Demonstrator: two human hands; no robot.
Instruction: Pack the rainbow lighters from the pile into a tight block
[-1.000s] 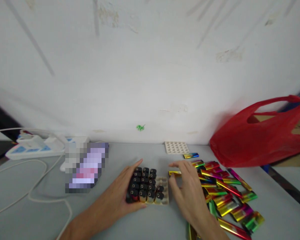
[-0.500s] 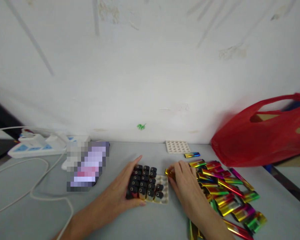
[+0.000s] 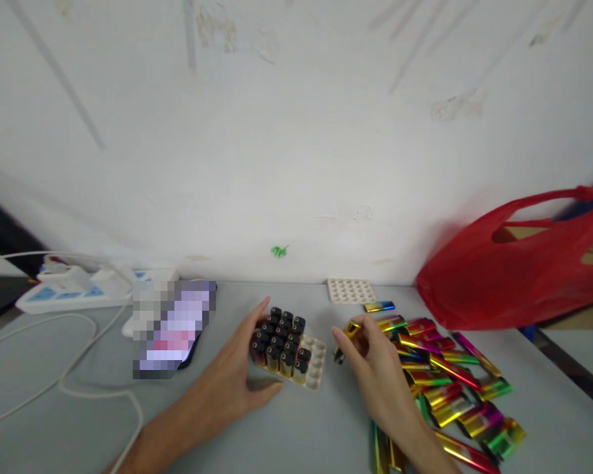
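Note:
A pale tray (image 3: 317,370) with round hollows lies on the grey table, tilted a little. Several black-topped lighters (image 3: 278,339) stand upright in its left part, and hollows show on its right. My left hand (image 3: 234,368) is spread around the left side of the tray, thumb and fingers apart, nearest to the lighters. To the right of the tray, my right hand (image 3: 375,362) pinches a gold lighter (image 3: 352,328), its metal end pointing down and left. Beside that hand lies a pile of shiny coloured lighters (image 3: 445,375).
A second pale tray (image 3: 350,290) and a blue-yellow lighter (image 3: 379,307) lie by the wall. At right stands a red bag (image 3: 504,276). A phone (image 3: 180,326), a power strip (image 3: 79,289) and white cables (image 3: 103,394) are on the left.
The tray has turned and its lighters now sit slightly higher in view. My left hand's grip looks looser. My right hand has lifted the gold lighter and tilted it more upright.

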